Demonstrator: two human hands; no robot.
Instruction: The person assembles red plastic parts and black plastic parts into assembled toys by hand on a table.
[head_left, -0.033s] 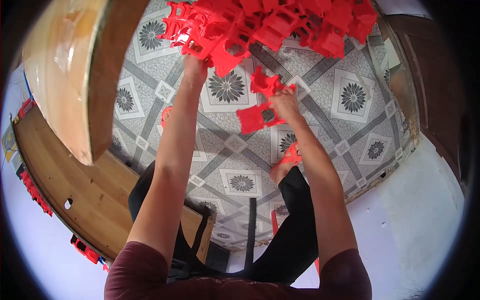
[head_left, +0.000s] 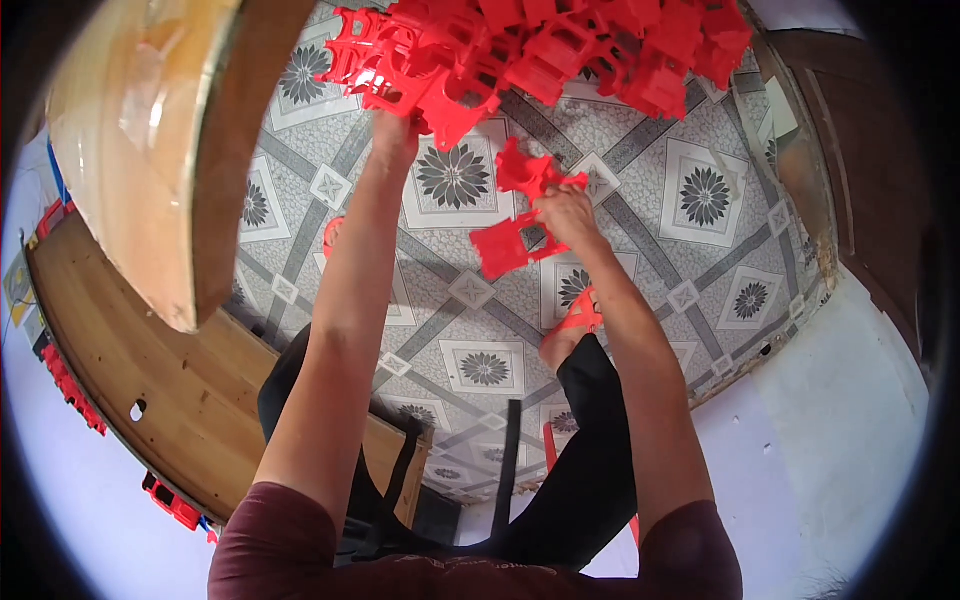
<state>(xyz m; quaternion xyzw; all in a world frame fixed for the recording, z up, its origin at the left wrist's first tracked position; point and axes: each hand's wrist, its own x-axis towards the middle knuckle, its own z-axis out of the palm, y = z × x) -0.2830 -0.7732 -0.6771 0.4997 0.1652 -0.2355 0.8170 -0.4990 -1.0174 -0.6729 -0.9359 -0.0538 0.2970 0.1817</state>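
Note:
My right hand (head_left: pixel 566 214) is closed around red plastic moulded parts, held over the tiled floor. One piece (head_left: pixel 527 172) with curved cut-outs juts beyond the fingers. A flatter red panel (head_left: pixel 502 248) with an opening hangs to the left of the hand; whether the two are joined is hidden by my grip. My left hand (head_left: pixel 393 132) reaches in at the lower left edge of a large heap of similar red parts (head_left: pixel 560 55). Its fingers disappear among them, so their grip does not show.
Patterned tiles (head_left: pixel 470 290) cover the floor. A pale wooden panel (head_left: pixel 140 150) with a thick edge rises close on the left, above a brown wooden surface (head_left: pixel 180 400). More red parts (head_left: pixel 170 500) lie beyond it. A dark brown door (head_left: pixel 865 160) stands at the right.
My right hand and the red parts in it have shifted very slightly left, with a small tilt. My left hand is nearly still against the heap.

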